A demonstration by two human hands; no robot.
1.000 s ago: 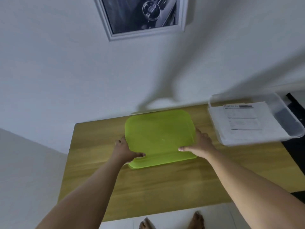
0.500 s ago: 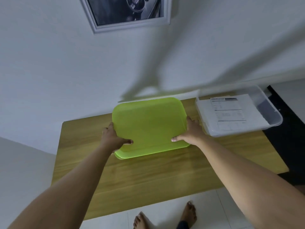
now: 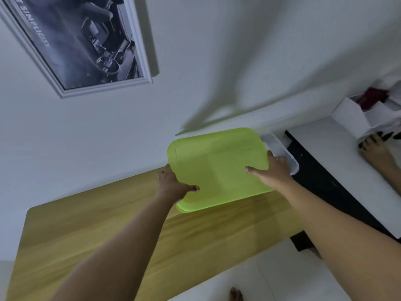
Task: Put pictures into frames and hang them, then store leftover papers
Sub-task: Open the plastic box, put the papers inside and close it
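Note:
A lime-green plastic lid (image 3: 219,168) is held above the right end of the wooden table (image 3: 108,235). My left hand (image 3: 173,185) grips its left edge, thumb on top. My right hand (image 3: 275,168) grips its right edge, thumb on top. Under the lid only a corner of the clear plastic box (image 3: 286,157) shows; the papers inside it are hidden. A framed black-and-white picture (image 3: 86,42) hangs on the white wall at upper left.
Right of the table lies a black strip (image 3: 321,177) of floor and white tiles. Another person's foot (image 3: 377,153) stands at the far right, near a white box with red contents (image 3: 368,105). My own toes (image 3: 235,294) show at the bottom edge.
The green lid has travelled right, from the table's middle to over the clear box, covering the papers. The view swung left and tilted.

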